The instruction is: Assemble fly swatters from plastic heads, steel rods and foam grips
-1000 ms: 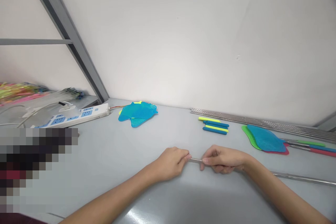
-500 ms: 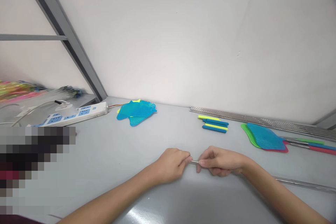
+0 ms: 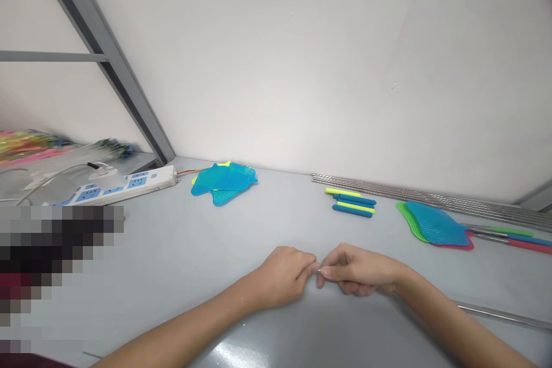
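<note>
My left hand [image 3: 290, 276] is closed, its thumb and fingers pinching the near end of a thin metal rod. Right beside it, my right hand [image 3: 356, 270] grips the same rod between thumb and bent forefinger. Only a tiny glint of metal shows between the two hands. Past my right forearm, the metal rod [image 3: 502, 314] seems to carry on toward the right edge of the view. The part within my fists is hidden.
Behind lie blue and yellow fly swatter heads [image 3: 228, 183], coloured handle sleeves [image 3: 354, 202], a bundle of metal rods [image 3: 414, 194] along the wall and assembled swatters [image 3: 437, 224]. At left are a power strip [image 3: 142, 187], a grey frame post [image 3: 116, 69] and a blurred-out area.
The bare stretch of rod between my hands has shrunk to almost nothing. My right hand has shifted slightly left, up against my left hand.
</note>
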Demonstrator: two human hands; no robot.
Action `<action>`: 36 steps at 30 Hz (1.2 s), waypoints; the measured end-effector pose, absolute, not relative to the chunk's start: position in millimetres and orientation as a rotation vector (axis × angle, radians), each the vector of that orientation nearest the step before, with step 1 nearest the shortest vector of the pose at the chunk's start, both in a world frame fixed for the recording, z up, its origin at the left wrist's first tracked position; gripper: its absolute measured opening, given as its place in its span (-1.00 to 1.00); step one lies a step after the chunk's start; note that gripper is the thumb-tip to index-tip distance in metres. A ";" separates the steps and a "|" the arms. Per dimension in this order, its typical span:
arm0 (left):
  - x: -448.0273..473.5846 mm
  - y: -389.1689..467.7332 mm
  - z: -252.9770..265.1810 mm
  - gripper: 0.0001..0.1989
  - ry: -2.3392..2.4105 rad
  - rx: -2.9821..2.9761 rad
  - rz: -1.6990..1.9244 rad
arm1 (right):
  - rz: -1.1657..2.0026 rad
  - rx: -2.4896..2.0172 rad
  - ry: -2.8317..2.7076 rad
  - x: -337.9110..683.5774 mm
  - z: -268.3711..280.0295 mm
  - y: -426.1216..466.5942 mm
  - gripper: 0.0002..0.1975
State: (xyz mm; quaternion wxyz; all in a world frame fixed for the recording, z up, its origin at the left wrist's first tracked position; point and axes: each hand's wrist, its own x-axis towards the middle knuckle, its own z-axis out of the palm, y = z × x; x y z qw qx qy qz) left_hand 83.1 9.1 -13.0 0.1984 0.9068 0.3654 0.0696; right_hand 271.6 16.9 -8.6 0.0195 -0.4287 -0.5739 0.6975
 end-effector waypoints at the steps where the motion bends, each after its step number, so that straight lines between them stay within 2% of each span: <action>1: 83.1 9.1 -13.5 -0.62 1.023 2.541 0.194 | 2.165 -1.331 -1.778 271.6 -8.6 16.9 -0.59; 18: 83.2 9.1 -15.8 -0.67 1.014 2.579 0.196 | 2.174 -1.358 -1.734 268.8 -7.6 15.1 -0.60; 25: 85.7 7.6 -19.9 -0.76 0.973 2.568 0.190 | 2.153 -1.396 -1.705 264.9 -9.6 11.7 -0.62; 36: 82.5 13.3 -15.6 -0.75 0.995 2.470 0.194 | 2.142 -1.330 -1.607 262.4 -14.5 11.4 -0.61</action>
